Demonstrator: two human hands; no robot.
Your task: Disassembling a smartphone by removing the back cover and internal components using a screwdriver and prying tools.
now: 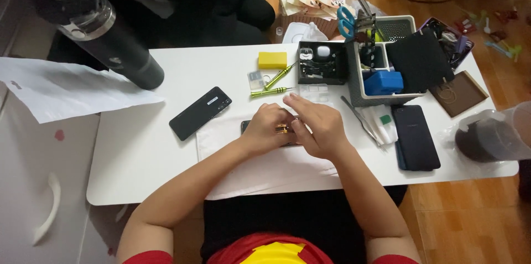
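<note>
- Red and yellow shirt (275, 252) sits at the very bottom of the frame, with both forearms running up from it to the middle of the white table (138, 170).
- Left hand (267, 129) is curled, fingers closed around the near edge of a dark phone (245, 126) lying on a white cloth (265, 170) at the centre. Only a corner of that phone peeks out, so can't say much about it.
- Right hand (317, 127) is right beside the left, touching it, fingers bent down over the same phone. Something small and gold-ish sits between the two hands, too tiny to make out.
- Just above the hands: two green screwdrivers (271, 87), a yellow block (272, 60) and a small clear box (255, 79).
- Left of centre there's another black phone (200, 113), lying at an angle, well apart from the hands.
- Upper right has a grey organiser tray (359, 95) with a blue box (383, 82) and blue-handled scissors (347, 22) in it, plus a black parts case (322, 63) next to it.
- Right side: a third dark phone (415, 136), with tweezers (360, 120) between it and the hands.
- Upper left: big black bottle (108, 34) standing by a white sheet (61, 89).
</note>
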